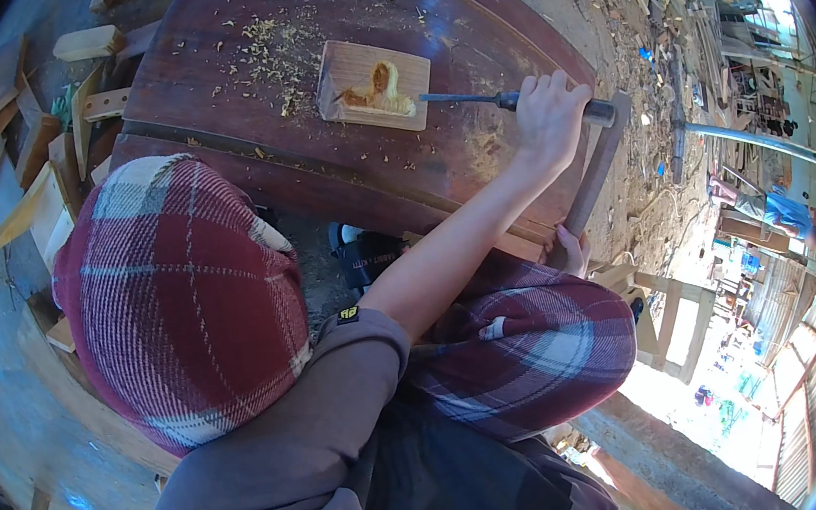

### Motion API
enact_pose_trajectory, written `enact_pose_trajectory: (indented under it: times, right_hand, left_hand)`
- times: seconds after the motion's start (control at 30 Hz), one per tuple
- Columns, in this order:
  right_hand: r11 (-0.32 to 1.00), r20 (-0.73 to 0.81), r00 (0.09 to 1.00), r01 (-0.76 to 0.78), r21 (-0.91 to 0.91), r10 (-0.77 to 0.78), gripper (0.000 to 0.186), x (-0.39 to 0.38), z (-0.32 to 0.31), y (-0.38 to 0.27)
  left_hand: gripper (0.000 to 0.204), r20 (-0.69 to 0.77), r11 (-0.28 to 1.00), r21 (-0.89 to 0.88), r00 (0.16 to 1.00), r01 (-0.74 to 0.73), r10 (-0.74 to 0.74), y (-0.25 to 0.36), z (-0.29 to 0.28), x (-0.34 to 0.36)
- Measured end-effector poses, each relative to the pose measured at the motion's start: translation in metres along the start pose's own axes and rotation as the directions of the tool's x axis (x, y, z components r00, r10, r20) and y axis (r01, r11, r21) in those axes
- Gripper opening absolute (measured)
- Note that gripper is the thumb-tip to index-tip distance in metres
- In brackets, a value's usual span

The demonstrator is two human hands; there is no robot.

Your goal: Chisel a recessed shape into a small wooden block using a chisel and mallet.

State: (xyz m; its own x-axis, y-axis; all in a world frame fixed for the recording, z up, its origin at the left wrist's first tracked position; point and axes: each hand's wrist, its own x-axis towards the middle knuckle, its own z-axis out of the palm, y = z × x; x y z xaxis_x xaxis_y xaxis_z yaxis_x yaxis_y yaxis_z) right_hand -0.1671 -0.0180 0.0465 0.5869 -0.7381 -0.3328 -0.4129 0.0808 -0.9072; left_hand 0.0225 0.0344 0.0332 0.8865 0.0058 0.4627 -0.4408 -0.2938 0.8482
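Observation:
My left hand [552, 120] is wrapped round the dark handle of a chisel [466, 97]. The chisel's bluish blade points left, its tip at the right edge of a small wooden block [374, 86]. An irregular hollow is cut into the block's face, pale on one side and brown on the other. Lower down, my right hand [574, 250] grips the low end of a flat wooden bar [597, 168]. The bar's upper end stands close beside the butt of the chisel handle; whether they touch I cannot tell. My knee hides most of my right arm.
The block lies on a dark reddish wooden panel [229, 94] strewn with wood shavings [279, 53]. Wood offcuts [38, 146] are piled at the left. My knees [182, 301] in plaid cloth rise close to the panel. Scrap wood and a pale pole [768, 145] lie at right.

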Motion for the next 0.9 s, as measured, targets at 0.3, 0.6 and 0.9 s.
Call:
enact_pose_trajectory:
  times: [0.3,0.6,0.9]
  right_hand:
    - [1.000,0.025,1.000,-0.007,-0.007,0.007,0.033,-0.001,-0.006,-0.002]
    - [0.995,-0.086,0.992,0.099,0.026,-0.097,0.031,0.013,-0.034,-0.005]
    - [0.945,0.129,0.990,-0.010,-0.328,0.055,0.034,0.004,0.012,-0.026]
  left_hand:
    - [0.016,-0.068,0.999,0.015,0.997,0.034,-0.033,-0.012,0.005,0.006]
    - [0.016,-0.093,0.997,-0.017,0.993,0.069,-0.070,-0.016,0.010,0.016]
    - [0.015,-0.101,0.998,0.004,0.993,0.064,-0.064,-0.027,0.014,0.011]
